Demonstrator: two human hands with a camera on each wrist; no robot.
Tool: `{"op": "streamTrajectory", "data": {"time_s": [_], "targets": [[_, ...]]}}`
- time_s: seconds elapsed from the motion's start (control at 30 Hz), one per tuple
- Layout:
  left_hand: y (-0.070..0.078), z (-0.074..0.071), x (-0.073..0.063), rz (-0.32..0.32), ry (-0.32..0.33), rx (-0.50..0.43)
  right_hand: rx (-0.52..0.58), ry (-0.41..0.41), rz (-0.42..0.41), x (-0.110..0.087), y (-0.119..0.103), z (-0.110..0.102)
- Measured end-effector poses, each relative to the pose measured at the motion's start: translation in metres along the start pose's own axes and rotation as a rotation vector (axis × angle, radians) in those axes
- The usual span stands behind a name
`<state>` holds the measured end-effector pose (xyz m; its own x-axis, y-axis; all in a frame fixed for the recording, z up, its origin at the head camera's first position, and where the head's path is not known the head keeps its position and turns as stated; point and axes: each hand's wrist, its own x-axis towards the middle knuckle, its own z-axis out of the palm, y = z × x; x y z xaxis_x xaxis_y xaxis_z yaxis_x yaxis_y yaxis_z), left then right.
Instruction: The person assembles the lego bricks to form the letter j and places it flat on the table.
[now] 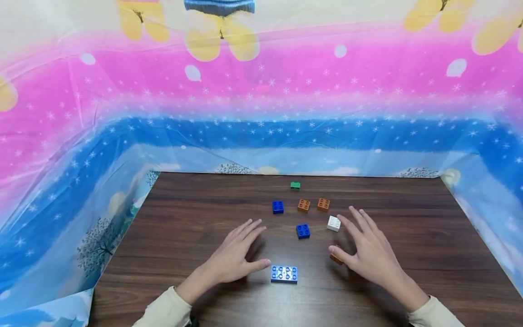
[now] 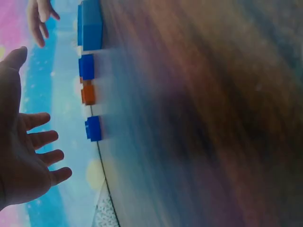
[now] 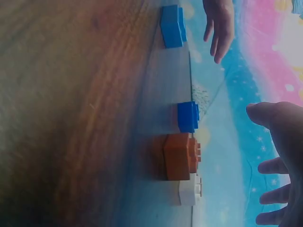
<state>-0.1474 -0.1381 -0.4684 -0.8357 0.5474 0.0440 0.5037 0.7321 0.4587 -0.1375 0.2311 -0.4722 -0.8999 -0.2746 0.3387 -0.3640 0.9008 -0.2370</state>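
Observation:
My left hand point(image 1: 233, 257) hovers over the table with fingers spread, its thumb tip beside a long blue building brick point(image 1: 283, 275). In the left wrist view that hand point(image 2: 23, 146) is seen palm-on, holding nothing. My right hand point(image 1: 376, 256) is likewise spread and holds nothing. Its thumb overlaps an orange brick point(image 1: 337, 259) in the head view, hiding part of it, and its index fingertip appears close to a white brick point(image 1: 333, 224). The right wrist view shows a gap between the thumb and the orange brick point(image 3: 177, 157). Between the hands sits a square blue brick point(image 1: 303, 232).
Farther back stand another blue brick point(image 1: 278, 208), two orange bricks point(image 1: 303, 206) side by side, and a small green brick point(image 1: 295, 186). A printed cloth point(image 1: 261, 131) rises behind and along both sides of the dark wooden table point(image 1: 184, 204).

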Motion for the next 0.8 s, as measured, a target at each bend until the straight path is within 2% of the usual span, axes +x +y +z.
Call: {"op": "streamTrajectory", "data": {"time_s": [0.3, 0.53, 0.8], "targets": [[0.011, 0.008, 0.001, 0.041, -0.114, -0.138, 0.038, -0.084, 0.029, -0.013, -0.005, 0.005], [0.018, 0.017, 0.004, 0.086, -0.135, -0.097, 0.055, -0.124, 0.078, -0.02, -0.005, 0.011], [0.022, 0.026, 0.007, 0.121, -0.163, -0.061, 0.066, -0.141, 0.077, -0.025, -0.004, 0.017]]}}
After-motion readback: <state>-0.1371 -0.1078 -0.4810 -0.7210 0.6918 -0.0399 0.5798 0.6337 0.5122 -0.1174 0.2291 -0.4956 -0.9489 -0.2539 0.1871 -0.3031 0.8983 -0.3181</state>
